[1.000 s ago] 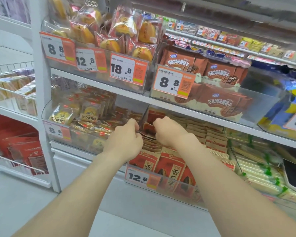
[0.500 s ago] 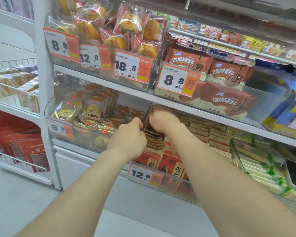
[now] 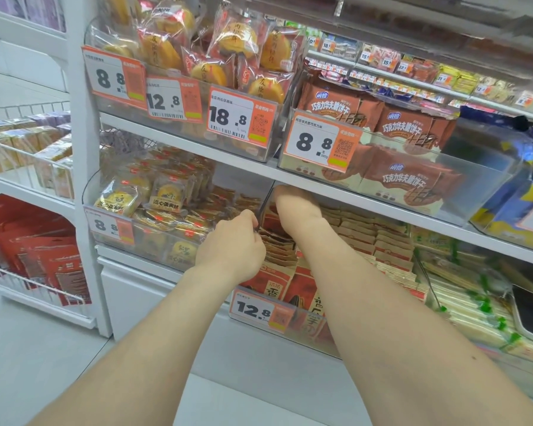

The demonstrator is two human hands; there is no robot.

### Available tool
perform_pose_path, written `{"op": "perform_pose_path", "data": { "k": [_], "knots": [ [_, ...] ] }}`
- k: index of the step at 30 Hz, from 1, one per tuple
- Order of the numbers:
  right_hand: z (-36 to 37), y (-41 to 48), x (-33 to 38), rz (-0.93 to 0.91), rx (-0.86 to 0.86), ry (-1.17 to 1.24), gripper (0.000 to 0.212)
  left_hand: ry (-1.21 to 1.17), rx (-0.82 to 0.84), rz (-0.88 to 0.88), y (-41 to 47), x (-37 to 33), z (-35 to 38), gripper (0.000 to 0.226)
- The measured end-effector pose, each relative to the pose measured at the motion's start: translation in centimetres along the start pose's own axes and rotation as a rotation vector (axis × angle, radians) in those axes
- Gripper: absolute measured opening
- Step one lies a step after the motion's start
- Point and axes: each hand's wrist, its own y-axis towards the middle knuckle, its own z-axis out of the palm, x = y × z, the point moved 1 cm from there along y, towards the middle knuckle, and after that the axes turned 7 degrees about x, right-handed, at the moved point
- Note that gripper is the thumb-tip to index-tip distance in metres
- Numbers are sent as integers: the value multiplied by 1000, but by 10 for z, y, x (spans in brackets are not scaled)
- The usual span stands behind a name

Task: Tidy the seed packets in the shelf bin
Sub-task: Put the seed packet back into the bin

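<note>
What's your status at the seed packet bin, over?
Left hand curled over seed packets, grip hidden. Right hand further back in the bin, fingers hidden under the upper shelf. Packets stand in rows.

A white metal shelving unit (image 3: 85,149) fills the view, its pale shelf boards (image 3: 382,206) fronted by orange-and-white price tags (image 3: 320,142). On the left, white wire baskets (image 3: 25,108) hang from a neighbouring rack. A plain white base panel (image 3: 142,302) closes the unit's foot above a smooth, pale grey floor (image 3: 28,364). The light is bright and even.
</note>
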Motion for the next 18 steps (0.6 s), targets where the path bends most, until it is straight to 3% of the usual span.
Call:
{"op": "perform_pose_path", "data": {
  "k": [6,14,18],
  "knots": [
    [-2,-20,9,-87,-23,-136,39,-3,0,8,-2,-2,1,39],
    [-21,-75,20,-248,-171,-289,35,-6,31,7,-8,-2,-1,40],
    [-36,-115,4,-267,-433,-294,35,-37,-35,-9,-11,-4,-5,37]
  ]
}}
